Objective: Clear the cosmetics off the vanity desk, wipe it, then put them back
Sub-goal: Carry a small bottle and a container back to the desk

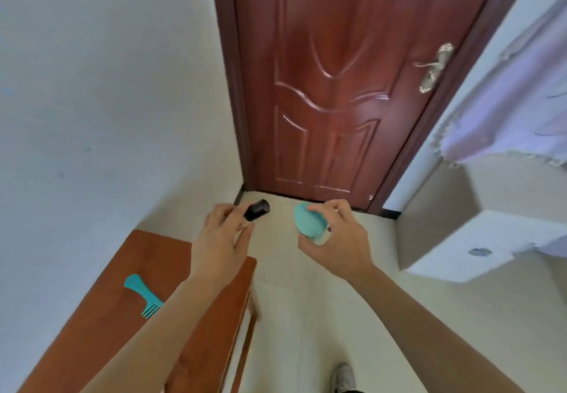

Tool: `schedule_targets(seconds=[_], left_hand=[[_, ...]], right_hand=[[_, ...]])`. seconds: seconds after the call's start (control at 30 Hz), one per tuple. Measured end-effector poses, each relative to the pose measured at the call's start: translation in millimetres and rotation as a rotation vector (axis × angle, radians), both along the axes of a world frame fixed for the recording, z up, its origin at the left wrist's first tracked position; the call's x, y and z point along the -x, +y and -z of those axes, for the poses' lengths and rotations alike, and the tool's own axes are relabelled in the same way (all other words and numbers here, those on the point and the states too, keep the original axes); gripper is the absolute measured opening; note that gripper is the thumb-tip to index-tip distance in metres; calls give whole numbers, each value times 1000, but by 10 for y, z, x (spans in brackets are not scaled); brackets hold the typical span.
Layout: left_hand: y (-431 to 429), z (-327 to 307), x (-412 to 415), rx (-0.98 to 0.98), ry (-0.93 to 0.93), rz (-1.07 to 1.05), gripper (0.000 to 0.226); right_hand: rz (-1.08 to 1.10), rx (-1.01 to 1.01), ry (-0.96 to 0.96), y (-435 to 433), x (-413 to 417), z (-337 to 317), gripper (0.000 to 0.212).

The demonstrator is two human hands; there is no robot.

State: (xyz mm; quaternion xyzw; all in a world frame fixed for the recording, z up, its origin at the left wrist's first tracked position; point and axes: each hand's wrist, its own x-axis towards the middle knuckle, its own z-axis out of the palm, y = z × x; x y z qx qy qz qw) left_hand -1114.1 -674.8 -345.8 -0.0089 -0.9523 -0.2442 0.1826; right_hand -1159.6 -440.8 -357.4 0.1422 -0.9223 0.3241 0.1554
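Note:
My left hand [222, 239] grips a small black cylindrical bottle [257, 210], held in the air past the far right corner of the wooden vanity desk [101, 325]. My right hand [334, 236] holds a round teal cosmetic case [308, 219] with a pale underside, out over the floor to the right of the desk. A teal comb [143, 294] lies flat on the desk top near the wall, teeth pointing toward me; my left forearm crosses just beside it.
A closed reddish-brown door [331, 85] with a metal handle [434, 67] stands ahead. A white wall runs along the left. At right a white cabinet [478, 239] sits under a lilac cloth [521, 110]. Pale floor lies between, my shoe [343, 377] at the bottom.

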Motion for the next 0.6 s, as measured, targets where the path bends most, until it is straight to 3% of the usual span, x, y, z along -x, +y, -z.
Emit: schedule_targets(seconds=[0.4, 0.6], left_hand=[[3694, -130, 1022, 103, 59, 415, 41], [5393, -161, 1426, 30, 121, 556, 41]], right_hand=[[422, 135, -8, 3626, -69, 40, 54], [570, 104, -35, 5329, -15, -93, 54]])
